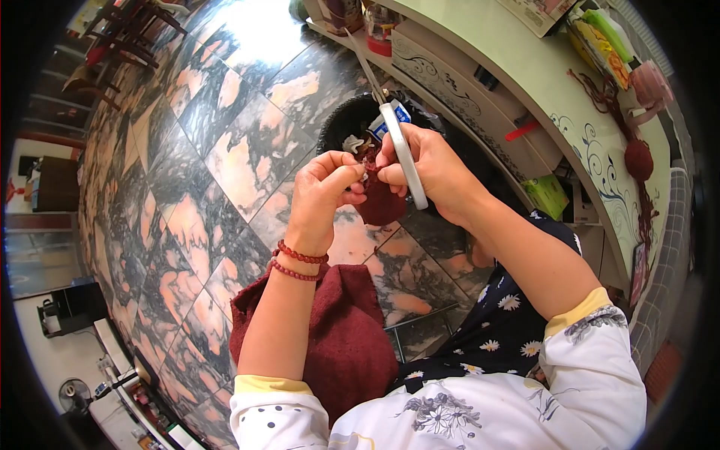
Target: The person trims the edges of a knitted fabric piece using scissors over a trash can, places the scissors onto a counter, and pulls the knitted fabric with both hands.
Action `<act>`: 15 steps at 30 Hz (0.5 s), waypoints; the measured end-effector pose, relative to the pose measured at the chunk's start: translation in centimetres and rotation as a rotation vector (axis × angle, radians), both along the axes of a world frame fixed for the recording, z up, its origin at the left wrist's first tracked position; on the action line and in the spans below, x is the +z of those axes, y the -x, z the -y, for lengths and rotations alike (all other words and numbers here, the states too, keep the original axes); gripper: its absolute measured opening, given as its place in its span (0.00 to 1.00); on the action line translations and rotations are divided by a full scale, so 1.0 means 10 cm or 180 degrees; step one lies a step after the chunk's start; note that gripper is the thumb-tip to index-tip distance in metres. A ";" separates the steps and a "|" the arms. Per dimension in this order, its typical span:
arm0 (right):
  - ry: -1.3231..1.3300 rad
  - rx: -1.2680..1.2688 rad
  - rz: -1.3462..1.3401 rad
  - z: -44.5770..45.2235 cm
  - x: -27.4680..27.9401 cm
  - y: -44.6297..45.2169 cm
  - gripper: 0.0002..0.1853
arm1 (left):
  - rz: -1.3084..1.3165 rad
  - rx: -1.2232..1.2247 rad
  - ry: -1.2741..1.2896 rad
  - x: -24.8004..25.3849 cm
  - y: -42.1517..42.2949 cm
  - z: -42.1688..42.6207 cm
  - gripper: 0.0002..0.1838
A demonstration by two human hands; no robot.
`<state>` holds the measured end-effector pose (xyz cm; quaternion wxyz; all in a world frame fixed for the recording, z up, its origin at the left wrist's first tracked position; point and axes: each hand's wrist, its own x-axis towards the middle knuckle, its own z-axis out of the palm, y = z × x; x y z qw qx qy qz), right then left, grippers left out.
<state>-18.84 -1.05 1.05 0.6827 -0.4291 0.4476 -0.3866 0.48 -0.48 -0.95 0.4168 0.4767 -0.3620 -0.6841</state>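
Note:
My left hand [326, 187], with red bead bracelets [300, 262] on its wrist, pinches the frayed edge of a dark red fabric piece [382, 206]. Facing it, my right hand [431, 169] has thumb and finger closed at the same edge. White-handled scissors [405, 157] rest in my right hand, blades pointing up and away from me. The fabric piece hangs beneath my fingertips. Across my lap lies a larger dark red cloth [345, 330]. Small details between the fingertips are too fine to make out.
Just beyond my hands stands a black bin [341, 124] with crumpled paper and a blue-white packet [390, 120]. A pale cabinet [480, 60] curves along the right, with dark red yarn [639, 159] and packets on top. Chairs [135, 30] stand far left on the marble floor [210, 187].

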 end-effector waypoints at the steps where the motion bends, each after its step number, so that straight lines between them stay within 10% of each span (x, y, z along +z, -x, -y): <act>1: 0.0031 -0.0004 -0.0022 0.00 0.00 0.00 0.11 | 0.0040 0.0009 0.0018 0.01 0.00 0.00 0.04; 15: -0.0099 0.0092 -0.0203 0.01 -0.01 0.02 0.12 | 0.0302 -0.0088 0.0451 0.06 0.08 -0.05 0.13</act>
